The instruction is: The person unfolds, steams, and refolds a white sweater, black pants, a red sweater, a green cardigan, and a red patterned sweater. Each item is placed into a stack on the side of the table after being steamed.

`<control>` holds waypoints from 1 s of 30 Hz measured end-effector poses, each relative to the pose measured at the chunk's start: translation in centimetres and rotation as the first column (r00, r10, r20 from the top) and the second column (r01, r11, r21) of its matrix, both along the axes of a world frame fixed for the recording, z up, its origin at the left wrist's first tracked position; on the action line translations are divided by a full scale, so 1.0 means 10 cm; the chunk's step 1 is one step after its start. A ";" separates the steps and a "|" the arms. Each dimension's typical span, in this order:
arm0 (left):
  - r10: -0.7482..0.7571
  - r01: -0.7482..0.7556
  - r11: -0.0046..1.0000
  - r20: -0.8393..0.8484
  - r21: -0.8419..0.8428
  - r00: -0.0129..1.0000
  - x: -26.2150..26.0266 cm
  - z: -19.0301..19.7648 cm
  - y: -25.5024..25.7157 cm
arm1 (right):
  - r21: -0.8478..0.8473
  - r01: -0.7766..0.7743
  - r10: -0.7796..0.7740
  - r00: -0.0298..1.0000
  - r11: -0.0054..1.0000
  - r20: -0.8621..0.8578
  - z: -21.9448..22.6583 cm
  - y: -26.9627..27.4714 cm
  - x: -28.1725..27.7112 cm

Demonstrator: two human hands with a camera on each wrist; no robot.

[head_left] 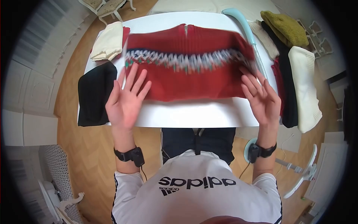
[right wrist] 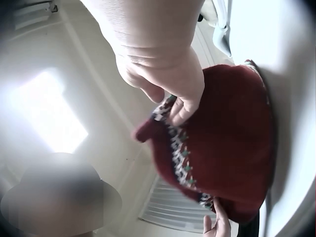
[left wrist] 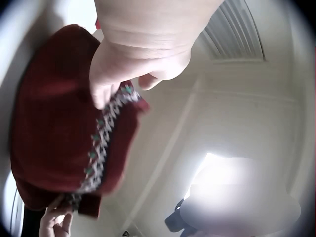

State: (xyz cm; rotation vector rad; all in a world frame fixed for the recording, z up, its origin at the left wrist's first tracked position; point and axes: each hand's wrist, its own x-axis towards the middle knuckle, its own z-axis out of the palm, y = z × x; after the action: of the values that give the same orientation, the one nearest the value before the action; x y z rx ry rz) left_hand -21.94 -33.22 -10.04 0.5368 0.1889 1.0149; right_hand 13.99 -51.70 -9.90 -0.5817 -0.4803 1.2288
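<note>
A folded red knit garment [head_left: 194,84] with a white, navy and green patterned band spans the middle of the white table, blurred at its top and right side. Its zip faces the far side. At its left end is my left hand [head_left: 128,99], palm up, fingers spread and fairly straight over the fabric. My right hand [head_left: 263,100] lies likewise at the right end, fingertips by the blurred edge. Both wrist views show the garment [left wrist: 54,118] [right wrist: 227,143] tilted, with fingers against the patterned band; whether the thumbs touch it is unclear.
On the table's left lie a cream folded garment [head_left: 108,41] over something red and a black one [head_left: 97,95]. To the right are a light blue curved bar [head_left: 242,24], a mustard knit [head_left: 285,28], black cloth and a long cream knit [head_left: 304,87].
</note>
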 end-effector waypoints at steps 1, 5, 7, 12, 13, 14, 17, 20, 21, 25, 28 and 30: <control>0.107 -0.094 0.990 -0.126 0.106 0.986 0.07 0.01 -0.04 | 0.032 0.029 -0.030 0.999 0.999 0.025 0.04 0.07 -0.02; 0.516 -0.242 0.794 -0.410 0.557 0.752 0.28 -0.16 -0.13 | -0.045 0.370 -0.261 0.732 0.928 0.630 -0.20 0.14 -0.03; 0.693 -0.148 0.626 -0.459 0.766 0.555 0.39 -0.21 -0.18 | 0.018 0.555 -0.258 0.358 0.832 0.897 -0.38 0.23 -0.04; 0.924 0.577 0.192 -0.345 0.794 0.168 0.94 -0.40 -0.15 | -0.164 0.625 0.094 0.144 0.763 0.985 -0.51 0.56 -0.07; 0.937 0.676 0.209 -0.342 0.706 0.068 1.06 -0.58 -0.10 | -0.161 0.621 0.092 0.143 0.767 0.986 -0.50 0.62 -0.04; 0.944 0.759 0.238 -0.328 0.606 -0.035 1.10 -0.67 -0.08 | -0.256 0.579 0.086 0.305 0.774 0.948 -0.49 0.66 0.00; 0.931 0.724 0.251 -0.366 0.643 0.002 1.09 -0.75 -0.01 | -0.459 0.433 0.127 0.605 0.776 0.786 -0.41 0.74 0.22; 0.925 0.730 0.254 -0.381 0.635 0.010 1.08 -0.75 -0.01 | -0.537 -0.111 0.294 0.917 0.836 0.268 -0.38 0.73 0.35; 0.923 0.731 0.255 -0.385 0.632 0.011 1.07 -0.74 0.00 | -0.535 -0.116 0.301 0.914 0.837 0.272 -0.35 0.75 0.34; 0.906 0.742 0.267 -0.424 0.614 0.024 0.94 -0.58 0.01 | -0.434 -0.228 0.308 0.944 0.871 0.121 -0.32 0.75 0.23; 0.937 0.483 0.350 -0.297 0.803 -0.186 0.61 -0.46 0.21 | -0.449 -0.219 0.309 0.941 0.866 0.138 -0.38 0.76 0.27; 0.798 0.445 0.591 -0.408 0.673 -0.444 0.43 -0.25 0.35 | -0.483 -0.200 0.308 0.939 0.853 0.154 -0.45 0.69 0.32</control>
State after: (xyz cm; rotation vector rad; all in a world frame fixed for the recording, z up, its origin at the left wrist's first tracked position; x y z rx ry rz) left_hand -17.67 -29.73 -12.52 2.4209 1.8364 0.6352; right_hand 17.18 -44.80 -14.40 -1.1027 -0.4669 1.5573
